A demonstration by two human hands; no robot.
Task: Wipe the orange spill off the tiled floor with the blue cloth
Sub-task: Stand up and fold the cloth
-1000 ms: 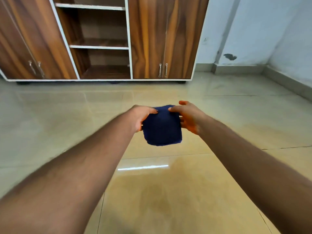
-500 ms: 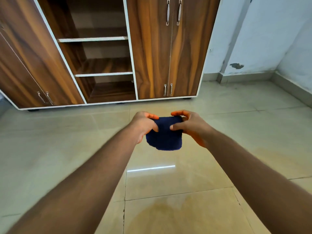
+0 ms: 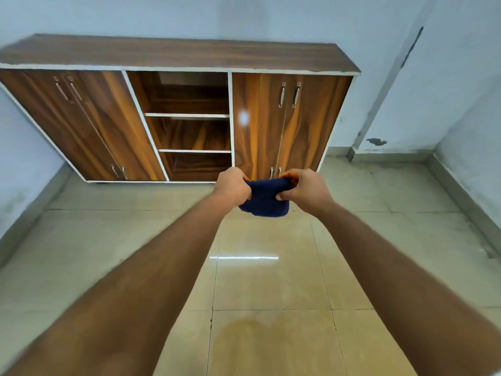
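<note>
I hold the dark blue cloth (image 3: pixel 264 199) up in front of me with both arms stretched out, well above the floor. My left hand (image 3: pixel 232 185) grips its left edge and my right hand (image 3: pixel 305 187) grips its right edge, fingers curled into the fabric. The cloth is bunched between the hands and sags below them. A faint orange-yellow smear (image 3: pixel 260 340) lies on the beige tiles (image 3: pixel 271 280) near the bottom of the view, between my forearms.
A low wooden cabinet (image 3: pixel 173 58) with closed doors and open middle shelves stands against the far wall. Pale blue walls meet in a corner at the right, with a skirting strip (image 3: pixel 461 194) along the floor.
The view has tilted up, showing the whole cabinet and its top. My hands have closed tighter on the cloth, which is now more bunched and shorter than before.
</note>
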